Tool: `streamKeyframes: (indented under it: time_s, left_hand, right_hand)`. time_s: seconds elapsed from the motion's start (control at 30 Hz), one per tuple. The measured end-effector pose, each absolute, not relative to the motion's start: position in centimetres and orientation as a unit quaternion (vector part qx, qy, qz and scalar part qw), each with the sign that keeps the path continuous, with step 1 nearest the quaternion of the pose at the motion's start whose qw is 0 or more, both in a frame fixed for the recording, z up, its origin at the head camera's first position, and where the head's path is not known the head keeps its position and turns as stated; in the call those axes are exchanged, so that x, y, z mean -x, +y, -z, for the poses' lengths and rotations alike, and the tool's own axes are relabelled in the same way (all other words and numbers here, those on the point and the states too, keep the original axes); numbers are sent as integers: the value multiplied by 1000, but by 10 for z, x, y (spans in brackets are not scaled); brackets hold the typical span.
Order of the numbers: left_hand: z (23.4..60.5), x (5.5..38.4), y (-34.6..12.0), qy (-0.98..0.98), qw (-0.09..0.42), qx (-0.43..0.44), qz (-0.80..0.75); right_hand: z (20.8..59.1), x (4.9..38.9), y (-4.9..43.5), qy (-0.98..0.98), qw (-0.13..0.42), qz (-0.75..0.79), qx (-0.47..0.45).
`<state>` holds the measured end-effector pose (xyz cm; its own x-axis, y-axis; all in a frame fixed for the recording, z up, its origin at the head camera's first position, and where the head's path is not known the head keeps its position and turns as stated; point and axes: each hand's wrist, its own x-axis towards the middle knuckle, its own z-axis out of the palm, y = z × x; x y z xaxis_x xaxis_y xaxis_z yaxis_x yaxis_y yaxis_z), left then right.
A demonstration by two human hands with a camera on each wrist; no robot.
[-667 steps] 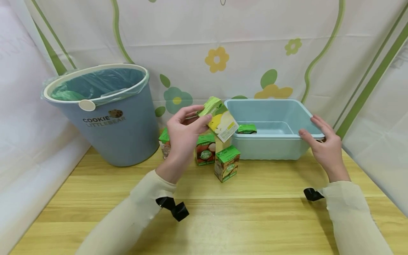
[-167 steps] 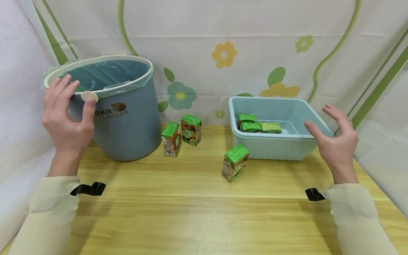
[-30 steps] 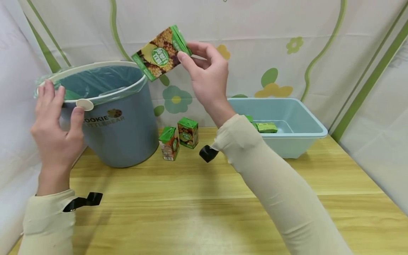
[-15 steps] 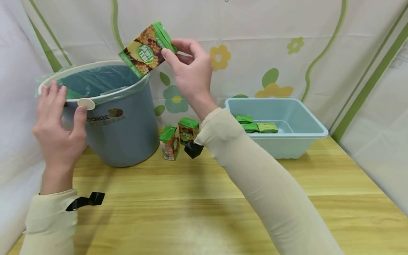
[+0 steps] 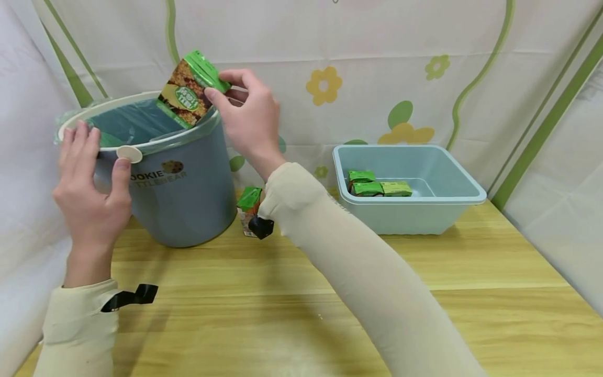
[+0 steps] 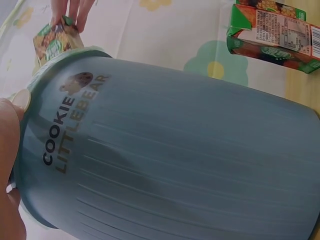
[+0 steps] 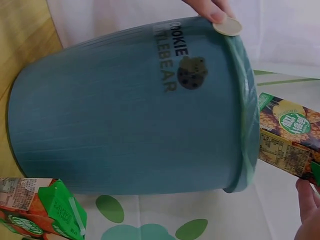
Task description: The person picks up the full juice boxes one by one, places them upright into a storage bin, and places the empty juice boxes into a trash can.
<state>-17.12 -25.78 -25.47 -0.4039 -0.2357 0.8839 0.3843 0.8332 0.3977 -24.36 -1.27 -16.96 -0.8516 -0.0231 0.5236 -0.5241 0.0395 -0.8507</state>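
Observation:
In the head view my right hand (image 5: 249, 115) pinches a tilted juice box (image 5: 186, 94), green at the top with brown and yellow pictures, by its upper end. The box's lower end hangs over the right part of a blue trash bin's rim (image 5: 165, 140). My left hand (image 5: 94, 193) holds that rim at the near left, thumb by the round white handle knob (image 5: 129, 153) and fingertips over the edge. A red juice box (image 5: 249, 201) stands to the right of the bin, partly hidden by my right sleeve's black strap.
A light-blue plastic basin (image 5: 410, 214) stands on the wooden table (image 5: 301, 335) at the right. Inside it, at the left end, lie green-topped boxes (image 5: 367, 189) and a lighter one (image 5: 397, 188). A clear greenish liner covers the bin's rim. Patterned cloth walls (image 5: 377, 63) surround the table.
My right hand has carried the juice box left and, most recently, downward to the bin's opening. Its forearm now hides the second box by the bin. The left hand has stayed at the rim.

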Motion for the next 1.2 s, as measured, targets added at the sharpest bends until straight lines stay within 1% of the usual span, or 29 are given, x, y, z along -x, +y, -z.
streamKeyframes:
  time_s: [0.17,0.4,0.63,1.0,1.2]
  left_hand:
    - [254,170,-256,-787,544,43,287]
    - [254,169,-254,-782,550,48,289]
    - [255,173,-251,-784,545,49,291]
    - [260,176,-251,-785,544,56,290]
    - [259,175,-254,-783,547,57,291]
  right_hand:
    - [172,244,-24,-735,182,-621,-201]
    - [176,245,-33,-808,189,-512,-225]
    - [181,248,-35,-836,160,-473,-226]
    - [188,246,-40,-895,158,-373,-190]
    - [184,246,-43,-904,154,-353,-188]
